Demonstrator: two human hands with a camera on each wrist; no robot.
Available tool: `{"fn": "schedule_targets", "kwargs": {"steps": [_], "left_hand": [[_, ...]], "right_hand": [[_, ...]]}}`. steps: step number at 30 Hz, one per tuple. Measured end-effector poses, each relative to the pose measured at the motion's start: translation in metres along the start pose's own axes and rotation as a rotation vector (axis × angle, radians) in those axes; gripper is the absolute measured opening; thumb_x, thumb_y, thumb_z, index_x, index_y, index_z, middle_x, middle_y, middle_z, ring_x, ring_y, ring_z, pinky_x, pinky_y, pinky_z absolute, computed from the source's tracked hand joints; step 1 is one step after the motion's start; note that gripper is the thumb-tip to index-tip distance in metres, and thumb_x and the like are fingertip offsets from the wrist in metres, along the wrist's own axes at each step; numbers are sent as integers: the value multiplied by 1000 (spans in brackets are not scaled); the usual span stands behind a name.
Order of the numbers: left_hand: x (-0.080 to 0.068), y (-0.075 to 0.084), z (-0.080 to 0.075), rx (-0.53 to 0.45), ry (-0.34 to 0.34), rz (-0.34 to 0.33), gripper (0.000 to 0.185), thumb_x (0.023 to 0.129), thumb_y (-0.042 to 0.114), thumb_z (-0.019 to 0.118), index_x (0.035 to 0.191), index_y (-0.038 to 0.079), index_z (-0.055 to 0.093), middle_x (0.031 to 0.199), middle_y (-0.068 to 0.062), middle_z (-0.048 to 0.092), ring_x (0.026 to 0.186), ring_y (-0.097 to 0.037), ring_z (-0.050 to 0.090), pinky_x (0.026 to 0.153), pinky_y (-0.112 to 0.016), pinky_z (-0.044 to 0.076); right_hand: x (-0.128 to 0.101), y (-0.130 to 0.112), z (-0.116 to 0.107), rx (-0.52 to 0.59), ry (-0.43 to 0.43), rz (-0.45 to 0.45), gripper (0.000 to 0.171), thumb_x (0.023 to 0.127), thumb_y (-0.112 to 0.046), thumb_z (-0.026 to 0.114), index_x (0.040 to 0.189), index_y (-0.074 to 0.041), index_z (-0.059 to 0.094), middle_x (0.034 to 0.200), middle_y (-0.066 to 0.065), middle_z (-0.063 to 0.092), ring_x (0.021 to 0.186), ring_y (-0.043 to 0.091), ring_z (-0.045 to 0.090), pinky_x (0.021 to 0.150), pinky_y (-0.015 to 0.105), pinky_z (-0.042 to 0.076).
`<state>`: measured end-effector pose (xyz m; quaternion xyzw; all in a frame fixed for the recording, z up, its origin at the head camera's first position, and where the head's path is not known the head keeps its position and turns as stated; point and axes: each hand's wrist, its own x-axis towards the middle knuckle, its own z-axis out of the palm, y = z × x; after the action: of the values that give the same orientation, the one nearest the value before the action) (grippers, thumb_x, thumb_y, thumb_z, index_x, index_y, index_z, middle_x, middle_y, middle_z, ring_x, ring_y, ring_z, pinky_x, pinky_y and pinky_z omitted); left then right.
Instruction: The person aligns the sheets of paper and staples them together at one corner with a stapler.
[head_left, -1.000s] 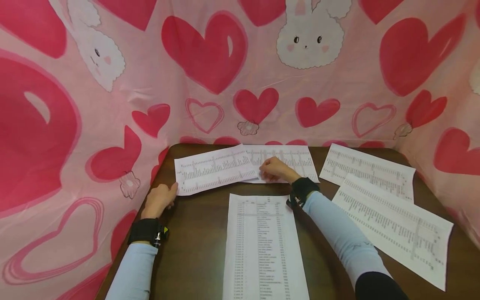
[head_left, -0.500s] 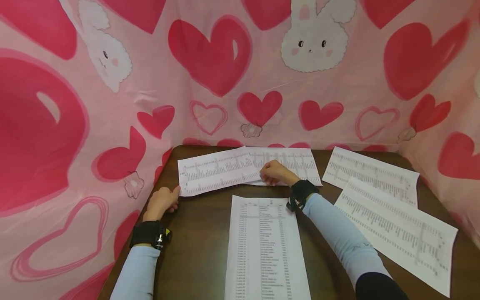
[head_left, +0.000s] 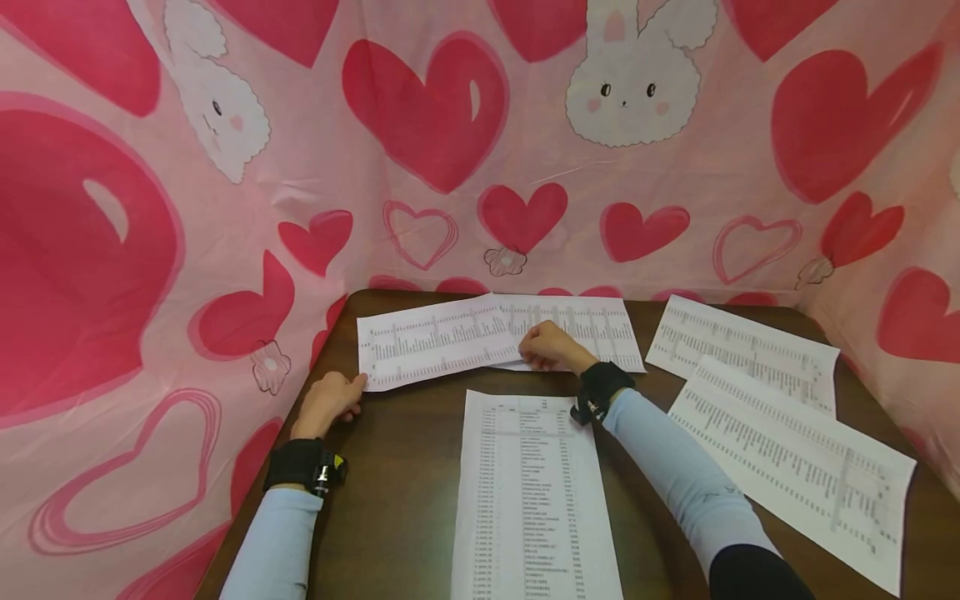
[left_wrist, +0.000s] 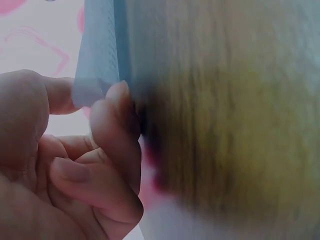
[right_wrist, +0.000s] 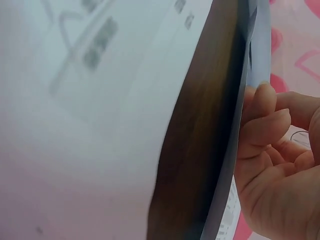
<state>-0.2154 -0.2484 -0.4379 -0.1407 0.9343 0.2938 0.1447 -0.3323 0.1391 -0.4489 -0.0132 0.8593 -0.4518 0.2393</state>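
Brown tabletop (head_left: 390, 483), pinched sheet (head_left: 435, 346) seemingly unmoved

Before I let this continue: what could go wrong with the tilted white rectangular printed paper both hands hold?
The tilted paper overlaps another white printed sheet, so the right hand might drag both along.

With the left hand pinching the opposite end, uneven pulling could crease it.

The right wrist's black band overlaps the upright white printed list in the head view; it might brush that askew.
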Motion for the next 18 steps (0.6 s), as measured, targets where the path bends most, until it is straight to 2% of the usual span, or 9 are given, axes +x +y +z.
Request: {"fn": "schedule_targets", "kwargs": {"steps": [6, 9, 13, 18], "left_hand": [[1, 2, 2, 11, 2, 9, 41, 97, 36, 45, 88, 3, 67, 69, -4, 69, 60, -16, 62, 57, -31, 40], [2, 2, 4, -6, 34, 20, 38, 97, 31, 43, 88, 3, 68, 68, -4, 68, 59, -17, 61, 54, -31, 41], [2, 0, 8, -86, 81, 34, 34, 98, 26, 42, 99, 0, 64, 73, -5, 71, 58, -15, 61, 52, -30, 44], [8, -1, 9, -205, 94, 28, 37, 98, 19, 40, 119, -6, 58, 84, -8, 76, 55, -11, 63, 51, -29, 46]], "right_hand": [[-2, -1, 1, 60, 6, 21, 14, 88, -15, 70, 96, -3, 69, 69, 2, 63, 50, 11, 53, 46, 22, 42], [-2, -1, 1, 111, -7, 35, 16, 87, -14, 71, 99, -3, 69, 70, 2, 64, 50, 10, 53, 46, 22, 42], [-3, -2, 2, 178, -47, 59, 22, 87, -14, 72, 105, -3, 68, 75, 4, 66, 51, 10, 54, 47, 21, 43], [-2, -2, 3, 312, -98, 62, 24, 89, -12, 69, 110, 0, 66, 76, 5, 66, 50, 9, 52, 46, 21, 41]]}}
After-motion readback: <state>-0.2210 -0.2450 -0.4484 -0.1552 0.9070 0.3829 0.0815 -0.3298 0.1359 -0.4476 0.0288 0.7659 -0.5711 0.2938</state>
